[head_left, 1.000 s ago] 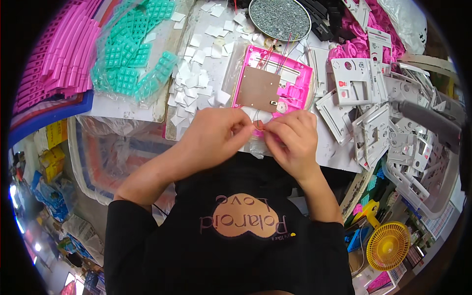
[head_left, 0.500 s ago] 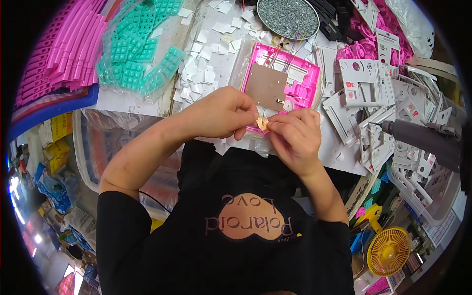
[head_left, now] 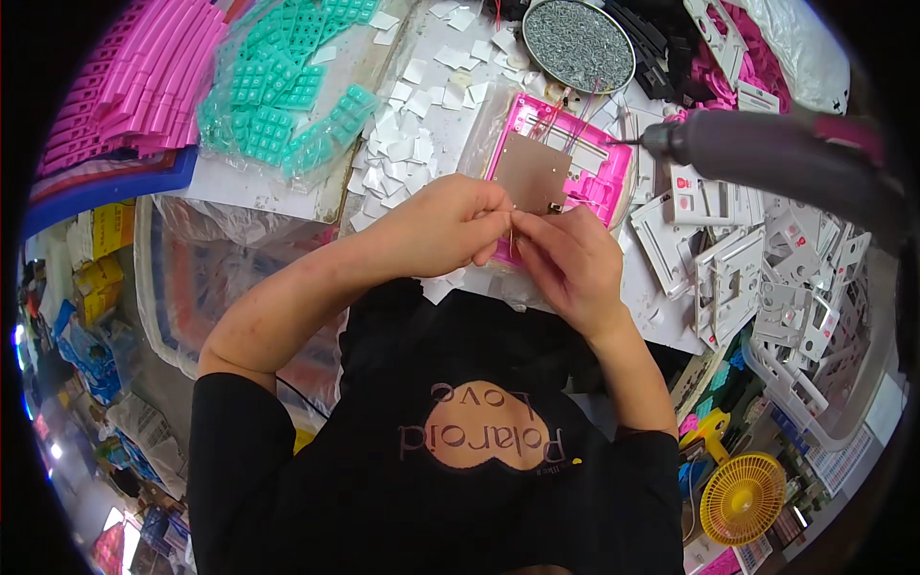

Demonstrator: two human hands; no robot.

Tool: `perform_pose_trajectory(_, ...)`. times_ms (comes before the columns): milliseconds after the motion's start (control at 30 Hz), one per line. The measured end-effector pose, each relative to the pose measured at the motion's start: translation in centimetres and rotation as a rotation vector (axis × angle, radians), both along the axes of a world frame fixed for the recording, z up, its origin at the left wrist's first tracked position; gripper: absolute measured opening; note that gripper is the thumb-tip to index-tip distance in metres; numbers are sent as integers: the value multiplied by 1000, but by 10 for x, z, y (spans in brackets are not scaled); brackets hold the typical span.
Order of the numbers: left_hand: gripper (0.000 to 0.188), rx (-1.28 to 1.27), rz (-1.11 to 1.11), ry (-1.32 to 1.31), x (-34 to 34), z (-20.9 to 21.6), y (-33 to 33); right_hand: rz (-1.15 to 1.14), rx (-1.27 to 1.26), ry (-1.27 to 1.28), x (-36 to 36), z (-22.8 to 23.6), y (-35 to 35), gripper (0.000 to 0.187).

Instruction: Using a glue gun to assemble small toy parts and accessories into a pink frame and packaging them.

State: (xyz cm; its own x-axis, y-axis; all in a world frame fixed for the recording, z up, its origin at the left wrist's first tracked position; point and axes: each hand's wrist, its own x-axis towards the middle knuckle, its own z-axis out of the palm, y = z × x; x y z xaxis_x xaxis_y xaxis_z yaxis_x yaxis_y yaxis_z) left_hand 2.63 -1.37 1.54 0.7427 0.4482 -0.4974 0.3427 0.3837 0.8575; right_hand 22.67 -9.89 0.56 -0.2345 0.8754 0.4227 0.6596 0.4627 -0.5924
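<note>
- Since a moment ago, both hands have shifted up against the pink frame's near edge.
- Left hand (head_left: 443,228) and right hand (head_left: 567,261) pinch together on something small; what, I cannot tell.
- Seemingly a fitting step; next calls for fine alignment.
- Pink frame (head_left: 606,165) with its brown board (head_left: 529,175) lies on the surface (head_left: 450,125), touching the fingertips.

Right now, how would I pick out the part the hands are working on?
Find the round dish of grey screws at the table's far edge. Just nearer lies a pink rectangular frame, above the left hand and right hand. Unlike the white frames to its right, it carries a brown board.
</note>
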Motion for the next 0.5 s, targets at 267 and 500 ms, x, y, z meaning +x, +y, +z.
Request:
perform_pose_trajectory(267,24,-41,47,-5,3,-3,0,47,75,-44,6,-1,8,27)
perform_pose_trajectory(500,20,-3,20,-24,6,0,2,46,-184,122,9,8,11,29)
